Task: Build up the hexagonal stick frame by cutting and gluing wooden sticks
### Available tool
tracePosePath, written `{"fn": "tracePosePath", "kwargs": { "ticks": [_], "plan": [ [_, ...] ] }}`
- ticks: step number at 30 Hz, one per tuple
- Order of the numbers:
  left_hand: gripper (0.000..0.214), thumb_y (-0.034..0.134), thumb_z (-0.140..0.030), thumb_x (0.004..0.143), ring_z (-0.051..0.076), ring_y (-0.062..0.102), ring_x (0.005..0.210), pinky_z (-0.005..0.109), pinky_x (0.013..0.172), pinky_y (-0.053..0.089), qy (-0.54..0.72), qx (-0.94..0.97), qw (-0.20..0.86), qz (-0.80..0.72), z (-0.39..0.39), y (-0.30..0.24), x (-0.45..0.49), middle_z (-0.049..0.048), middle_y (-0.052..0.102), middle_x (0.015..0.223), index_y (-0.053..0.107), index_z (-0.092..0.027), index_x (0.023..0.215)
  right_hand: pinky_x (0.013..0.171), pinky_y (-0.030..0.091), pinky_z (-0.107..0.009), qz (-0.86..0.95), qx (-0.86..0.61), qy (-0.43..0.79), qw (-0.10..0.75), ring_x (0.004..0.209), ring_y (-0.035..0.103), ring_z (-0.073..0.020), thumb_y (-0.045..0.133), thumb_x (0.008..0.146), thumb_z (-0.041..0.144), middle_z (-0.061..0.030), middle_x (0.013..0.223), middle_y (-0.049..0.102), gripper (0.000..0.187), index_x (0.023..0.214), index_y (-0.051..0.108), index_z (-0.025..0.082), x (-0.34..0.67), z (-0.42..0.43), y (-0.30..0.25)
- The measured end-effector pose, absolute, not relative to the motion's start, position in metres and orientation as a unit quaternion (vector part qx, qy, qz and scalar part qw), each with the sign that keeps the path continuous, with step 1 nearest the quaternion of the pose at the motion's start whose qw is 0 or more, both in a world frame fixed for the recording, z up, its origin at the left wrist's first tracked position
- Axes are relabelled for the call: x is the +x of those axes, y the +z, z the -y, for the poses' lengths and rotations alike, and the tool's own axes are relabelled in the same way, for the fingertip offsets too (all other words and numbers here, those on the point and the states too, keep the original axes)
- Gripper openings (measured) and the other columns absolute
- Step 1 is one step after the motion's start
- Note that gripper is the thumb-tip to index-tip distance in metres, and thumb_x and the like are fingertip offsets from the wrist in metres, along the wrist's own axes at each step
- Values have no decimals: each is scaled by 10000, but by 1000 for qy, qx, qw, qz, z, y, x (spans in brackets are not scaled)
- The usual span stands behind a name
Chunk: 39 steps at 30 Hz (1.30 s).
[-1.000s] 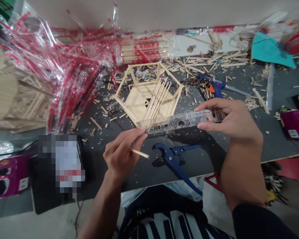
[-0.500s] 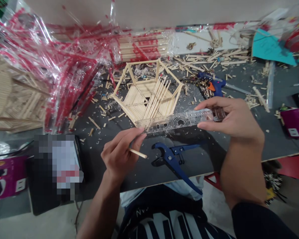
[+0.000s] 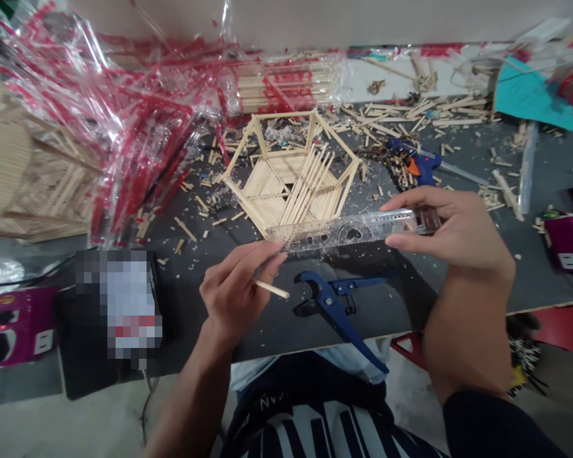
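My left hand (image 3: pixel 236 292) pinches a short wooden stick (image 3: pixel 272 289), and its fingertips touch the left end of a clear plastic ruler (image 3: pixel 348 231). My right hand (image 3: pixel 453 232) grips the ruler's right end between thumb and fingers. The ruler lies level across the near edge of a hexagonal basket built of wooden sticks (image 3: pixel 291 178) on the dark table (image 3: pixel 463 168). Blue cutting pliers (image 3: pixel 337 305) rest on the table just below the ruler, between my two hands.
Crumpled clear and red plastic wrappers (image 3: pixel 138 121) with stick bundles pile up at the left and back. A blue glue gun (image 3: pixel 417 162) lies behind the basket among stick offcuts. Purple boxes (image 3: pixel 570 238) sit at both sides, a teal sheet (image 3: pixel 530 95) at back right.
Both hands keep the same hold on the stick and the ruler. Only the camera view has shifted slightly.
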State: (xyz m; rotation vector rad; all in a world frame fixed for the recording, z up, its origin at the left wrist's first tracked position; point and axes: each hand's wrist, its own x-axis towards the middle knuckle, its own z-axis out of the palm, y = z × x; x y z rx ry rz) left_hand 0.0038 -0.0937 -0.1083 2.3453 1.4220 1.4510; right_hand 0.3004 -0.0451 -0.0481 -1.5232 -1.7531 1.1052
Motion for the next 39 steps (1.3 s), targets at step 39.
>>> {"fn": "tracePosePath", "kwargs": {
  "ticks": [39],
  "plan": [
    [209, 782, -127, 901, 99, 800, 857, 174, 810, 649, 471, 752, 39, -460, 99, -112, 7, -10, 832, 941, 713, -213, 1078, 445, 390, -276, 681, -605, 315, 267, 471, 479, -119, 831, 627, 348, 11, 593, 619, 239, 838, 764, 258, 302, 49, -49]
  ]
}}
